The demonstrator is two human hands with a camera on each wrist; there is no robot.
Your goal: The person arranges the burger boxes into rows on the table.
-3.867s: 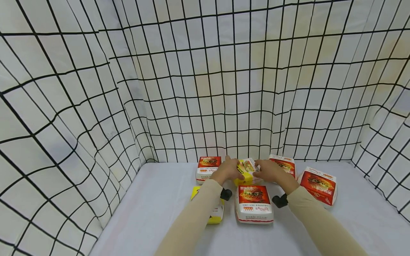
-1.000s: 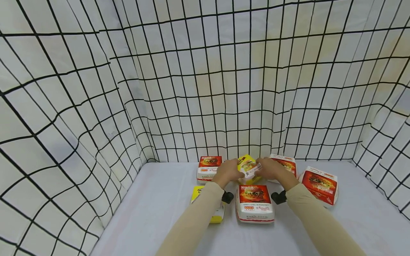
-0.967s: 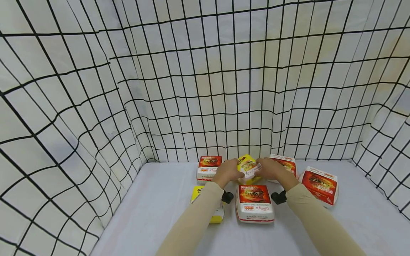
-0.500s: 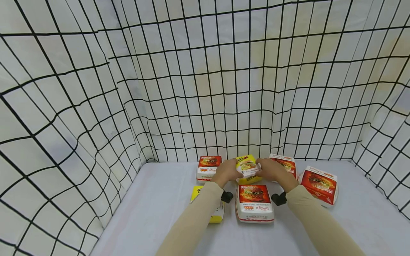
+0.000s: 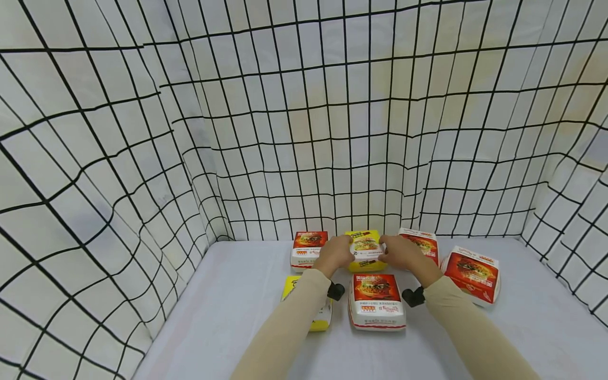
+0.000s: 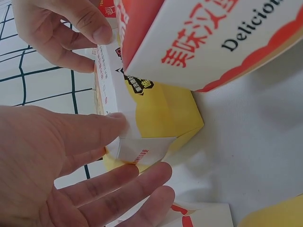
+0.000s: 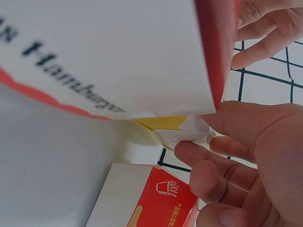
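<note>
A yellow-and-white hamburger box (image 5: 367, 248) sits in the back row on the table, squared to the view. My left hand (image 5: 334, 256) holds its left end, thumb on the white upper face and fingers by the end flap, as the left wrist view shows. At the right end, my right hand (image 5: 404, 254) grips it the same way between thumb and fingers. Directly in front stands a red-and-white hamburger box (image 5: 377, 301), which hides part of the yellow one in both wrist views.
Another red box (image 5: 310, 248) stands behind my left hand, and a red box (image 5: 423, 245) behind my right. Farther right sits an angled red box (image 5: 472, 274). My left sleeve partly covers a second yellow box (image 5: 320, 319). Black netting (image 5: 304, 142) over white cloth encloses the table (image 5: 209, 316).
Between my hands, the yellow box has turned from a tilted, angled pose to square with the row, its printed top now facing up. The other boxes stay put.
</note>
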